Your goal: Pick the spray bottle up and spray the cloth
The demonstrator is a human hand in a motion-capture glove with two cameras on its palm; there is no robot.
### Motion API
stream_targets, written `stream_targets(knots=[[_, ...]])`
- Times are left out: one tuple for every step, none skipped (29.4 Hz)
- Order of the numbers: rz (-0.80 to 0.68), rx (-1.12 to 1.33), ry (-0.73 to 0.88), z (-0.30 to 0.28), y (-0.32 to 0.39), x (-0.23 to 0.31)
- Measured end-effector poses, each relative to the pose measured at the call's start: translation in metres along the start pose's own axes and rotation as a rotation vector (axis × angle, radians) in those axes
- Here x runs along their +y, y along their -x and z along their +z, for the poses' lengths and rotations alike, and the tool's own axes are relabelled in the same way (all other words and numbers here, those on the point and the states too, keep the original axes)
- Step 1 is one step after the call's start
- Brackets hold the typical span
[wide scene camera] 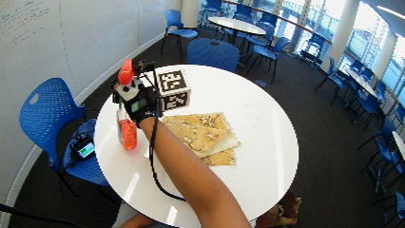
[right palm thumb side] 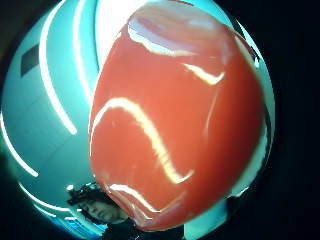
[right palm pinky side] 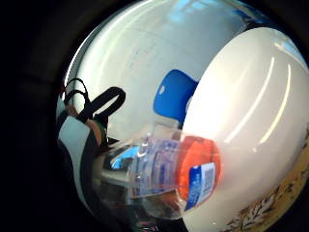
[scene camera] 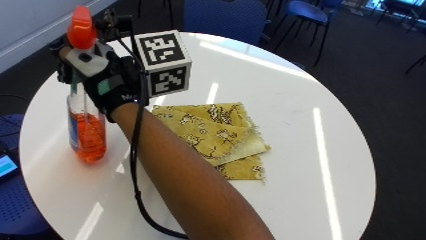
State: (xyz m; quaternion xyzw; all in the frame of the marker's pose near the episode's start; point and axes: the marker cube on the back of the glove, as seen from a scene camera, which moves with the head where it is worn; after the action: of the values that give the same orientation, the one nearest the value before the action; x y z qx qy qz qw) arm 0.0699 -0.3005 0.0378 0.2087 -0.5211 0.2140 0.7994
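A clear spray bottle (scene camera: 86,135) holding orange liquid, topped by an orange spray head (scene camera: 81,27), stands upright at the left side of the round white table (scene camera: 319,125). My gloved right hand (scene camera: 110,82) grips its neck just under the head. Whether its base touches the table is not clear. The folded yellow patterned cloth (scene camera: 216,135) lies flat at mid-table, to the right of the bottle and apart from it. In the little finger side palm view the bottle (right palm pinky side: 164,169) runs down from the palm toward the table (right palm pinky side: 251,111). The orange head (right palm thumb side: 175,125) fills the thumb side palm view.
A blue chair (wide scene camera: 51,114) stands left of the table by the wall, with a small device on its seat. Another blue chair (wide scene camera: 212,54) is tucked at the table's far edge. My forearm stretches across the table's front left.
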Motion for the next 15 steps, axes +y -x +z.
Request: stream_targets(knots=[[-0.004,0.013,0.01,0.004,-0.001,0.001],[-0.009,0.028,0.021,0.007,-0.002,0.001],[-0.015,0.041,0.032,0.009,-0.002,0.001],[-0.023,0.053,0.043,0.01,-0.001,0.001],[-0.032,0.065,0.053,0.012,0.0,0.001],[-0.042,0.077,0.061,0.012,0.002,0.001],[-0.054,0.089,0.066,0.013,0.003,0.001],[-0.066,0.102,0.067,0.013,0.005,0.001],[-0.077,0.115,0.064,0.013,0.007,0.001],[-0.087,0.127,0.059,0.013,0.009,0.0],[-0.095,0.136,0.052,0.012,0.01,0.0],[-0.101,0.143,0.046,0.012,0.012,0.0],[-0.104,0.148,0.043,0.011,0.013,-0.001],[-0.106,0.152,0.043,0.01,0.013,-0.002],[-0.108,0.157,0.046,0.01,0.014,-0.003]])
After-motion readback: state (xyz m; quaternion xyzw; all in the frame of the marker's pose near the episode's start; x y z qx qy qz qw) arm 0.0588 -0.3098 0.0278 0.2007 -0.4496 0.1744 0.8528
